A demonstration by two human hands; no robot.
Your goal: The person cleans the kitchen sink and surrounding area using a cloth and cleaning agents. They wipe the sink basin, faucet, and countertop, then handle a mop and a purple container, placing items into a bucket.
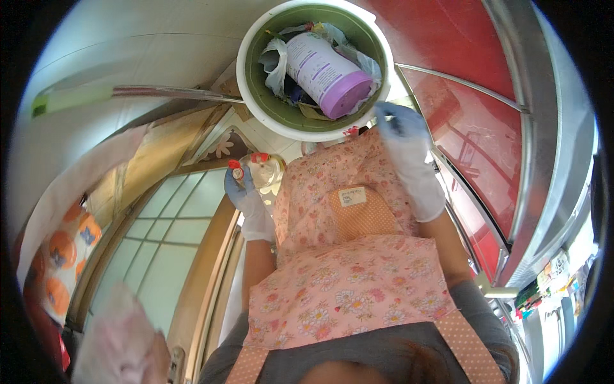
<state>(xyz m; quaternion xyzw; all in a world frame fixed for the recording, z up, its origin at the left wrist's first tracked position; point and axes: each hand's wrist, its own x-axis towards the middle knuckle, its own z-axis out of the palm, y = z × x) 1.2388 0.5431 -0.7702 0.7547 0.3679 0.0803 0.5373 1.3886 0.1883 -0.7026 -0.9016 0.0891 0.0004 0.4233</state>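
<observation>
My left hand point(241, 185), in a white and blue glove, pinches a small red cap point(235, 165) with a pale round face. Right beside it is a clear plastic container point(266, 174) with a red part on top; whether my fingers also bear on it is unclear. My right hand point(404, 127), gloved the same way and blurred, is at the lower right rim of a green waste bin point(256, 113) with a white edge. Its fingers look curled, but their grip does not show. A white and purple plastic tub point(324, 72) lies tilted in the bin on crumpled plastic bags point(276, 67).
Glossy red cabinet fronts point(467, 129) stand on the right under a metal counter edge point(523, 158). To the left are a wood-framed door with glazed panes point(168, 206) and a hanging cloth printed with orange fruit point(62, 254). A flowered mat point(223, 146) lies on the tiled floor.
</observation>
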